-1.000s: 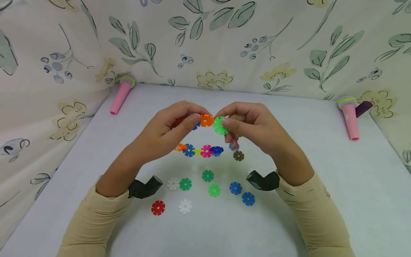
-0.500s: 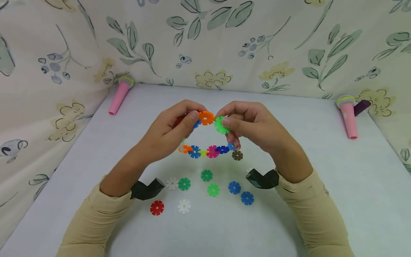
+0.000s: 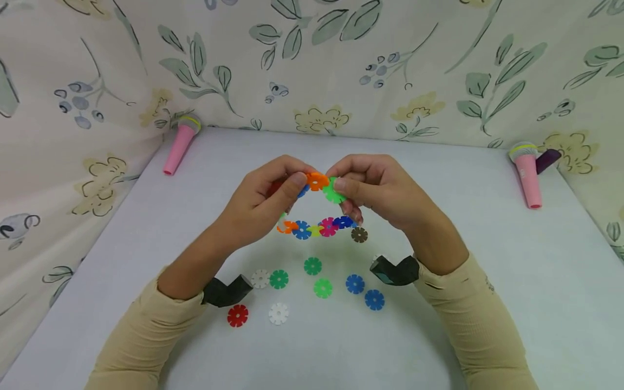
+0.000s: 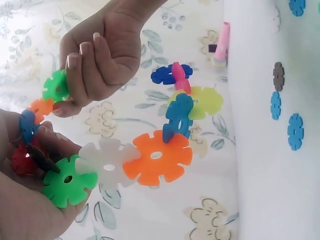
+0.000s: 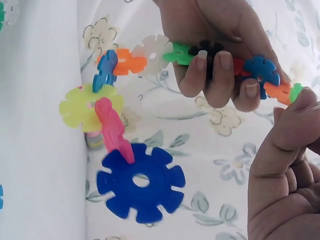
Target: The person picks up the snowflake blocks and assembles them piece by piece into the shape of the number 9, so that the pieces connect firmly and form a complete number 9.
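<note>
White surface (image 3: 312, 357) beneath, we see left hand (image 3: 260, 200) and right hand (image 3: 382, 187) almost meeting. The left grip curls round the disc chain (image 3: 306, 226); the right pinches a green disc (image 3: 331, 195) touching its orange end disc (image 3: 319, 179) on the right side.

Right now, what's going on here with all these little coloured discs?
Someone's left hand grips a chain of slotted discs above the table, near one end. The right hand pinches a green disc, which meets the orange disc at that end; whether they're locked I can't tell. The chain's other end, a dark blue disc, hangs free. Loose discs lie on the table, with pink microphones farther back.
</note>
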